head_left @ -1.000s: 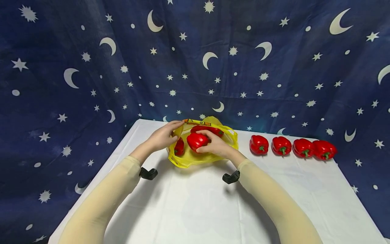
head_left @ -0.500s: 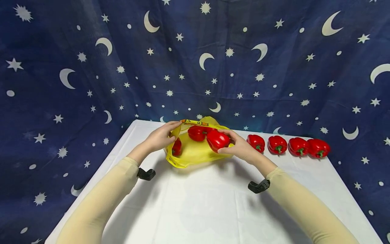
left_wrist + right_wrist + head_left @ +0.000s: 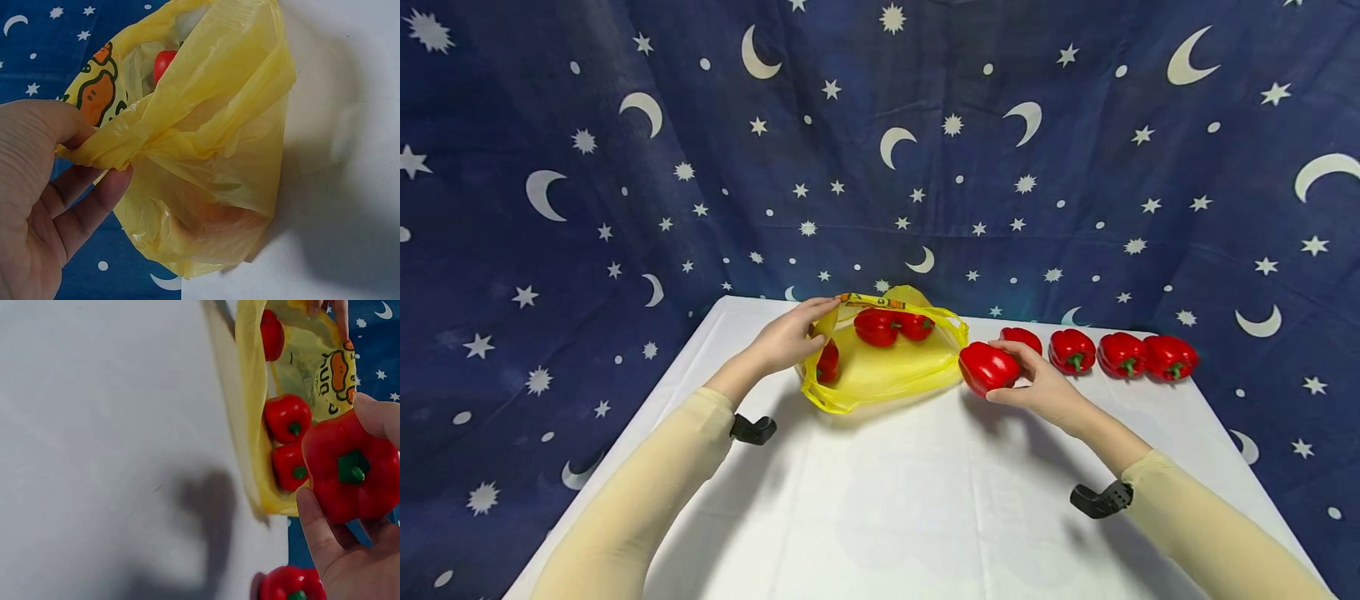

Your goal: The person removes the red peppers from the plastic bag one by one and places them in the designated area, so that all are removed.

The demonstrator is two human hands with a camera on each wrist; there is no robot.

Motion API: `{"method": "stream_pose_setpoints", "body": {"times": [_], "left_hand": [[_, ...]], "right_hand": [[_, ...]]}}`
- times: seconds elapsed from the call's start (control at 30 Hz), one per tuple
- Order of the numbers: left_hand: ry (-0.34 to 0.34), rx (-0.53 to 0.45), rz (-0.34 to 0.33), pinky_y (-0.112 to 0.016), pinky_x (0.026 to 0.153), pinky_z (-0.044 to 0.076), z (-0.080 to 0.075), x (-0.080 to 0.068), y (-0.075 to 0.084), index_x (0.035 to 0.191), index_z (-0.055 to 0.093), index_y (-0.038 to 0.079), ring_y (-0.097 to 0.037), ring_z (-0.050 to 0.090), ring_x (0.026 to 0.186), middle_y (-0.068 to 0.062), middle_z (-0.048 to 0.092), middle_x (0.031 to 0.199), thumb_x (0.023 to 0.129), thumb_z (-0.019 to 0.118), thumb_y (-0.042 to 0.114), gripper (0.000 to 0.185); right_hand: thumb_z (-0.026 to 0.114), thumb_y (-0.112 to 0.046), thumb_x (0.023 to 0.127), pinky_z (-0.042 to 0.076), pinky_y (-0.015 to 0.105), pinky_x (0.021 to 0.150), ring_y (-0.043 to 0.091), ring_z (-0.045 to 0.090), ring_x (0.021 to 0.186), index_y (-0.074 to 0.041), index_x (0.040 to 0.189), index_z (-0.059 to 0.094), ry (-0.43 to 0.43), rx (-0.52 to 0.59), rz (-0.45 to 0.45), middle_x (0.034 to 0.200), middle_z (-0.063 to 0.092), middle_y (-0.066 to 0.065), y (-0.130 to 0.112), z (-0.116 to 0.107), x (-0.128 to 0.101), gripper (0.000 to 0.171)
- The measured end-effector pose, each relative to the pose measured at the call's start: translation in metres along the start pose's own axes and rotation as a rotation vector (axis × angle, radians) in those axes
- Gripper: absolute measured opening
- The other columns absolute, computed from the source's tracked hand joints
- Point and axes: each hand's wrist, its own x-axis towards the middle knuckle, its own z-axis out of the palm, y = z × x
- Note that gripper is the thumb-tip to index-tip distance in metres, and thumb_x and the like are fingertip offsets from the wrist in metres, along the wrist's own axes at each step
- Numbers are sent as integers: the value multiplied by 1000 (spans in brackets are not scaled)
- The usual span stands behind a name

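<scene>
My right hand (image 3: 1037, 385) grips a red bell pepper (image 3: 987, 368) just right of the yellow plastic bag (image 3: 880, 375). In the right wrist view the held pepper (image 3: 353, 465) shows its green stem, with thumb and fingers around its sides. My left hand (image 3: 786, 337) pinches the bag's rim on its left side; in the left wrist view that rim is bunched between thumb and fingers (image 3: 94, 206). Inside the open bag, two bell peppers (image 3: 877, 327) lie toward the back and another pepper (image 3: 827, 363) lies at the left, partly hidden by the bag's edge.
Several red bell peppers (image 3: 1122, 356) stand in a row at the back right of the white table (image 3: 880, 500); the leftmost pepper (image 3: 1021, 337) is partly behind my right hand. A dark blue curtain (image 3: 820, 150) with moons and stars hangs behind the table.
My right hand has carried the pepper out of the bag to the right, past its rim. The left hand keeps hold of the bag. The view has shifted slightly to the right.
</scene>
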Motion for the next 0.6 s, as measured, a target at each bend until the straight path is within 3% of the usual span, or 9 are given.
{"method": "stream_pose_setpoints", "body": {"times": [0.33,0.6], "left_hand": [[6,1,9,-54,112,37,0,0,-2,159,41,20,-30,44,140,-6,39,160,95,63,13,68],[2,0,8,-54,112,37,1,1,-3,159,41,21,-30,44,141,-5,39,160,95,63,13,68]], "right_hand": [[90,-33,77,54,54,92,46,36,137,-18,158,34,82,-42,120,154,37,22,19,-6,-27,100],[87,-38,81,46,61,100,46,38,136,-16,160,31,124,-102,151,155,36,23,31,-7,-39,99]]}}
